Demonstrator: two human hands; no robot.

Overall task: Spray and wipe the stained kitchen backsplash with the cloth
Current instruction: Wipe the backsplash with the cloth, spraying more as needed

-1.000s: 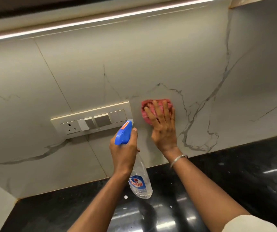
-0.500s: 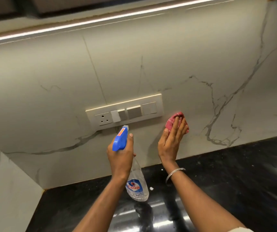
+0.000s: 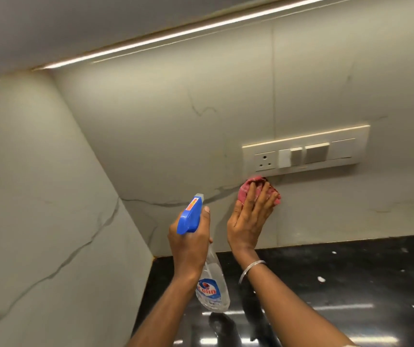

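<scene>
A pale marble-veined backsplash (image 3: 176,136) fills the wall ahead. My right hand (image 3: 249,221) presses a bunched pink cloth (image 3: 256,184) flat against it, just under the left end of the switch plate. My left hand (image 3: 189,242) grips a clear spray bottle (image 3: 212,288) by its neck; the blue trigger head (image 3: 190,214) points up at the wall, a little left of the cloth. The bottle hangs over the counter, apart from the wall.
A cream switch plate (image 3: 306,152) with a socket and rocker switches sits right above the cloth. A side wall (image 3: 38,209) meets the backsplash in a corner at the left. Black glossy countertop (image 3: 351,284) lies below. An LED strip (image 3: 176,37) runs overhead.
My right hand slid the cloth leftward along the wall, from right of the switch plate to beneath its socket end. The view swung left, showing the corner. The bottle stayed in my left hand.
</scene>
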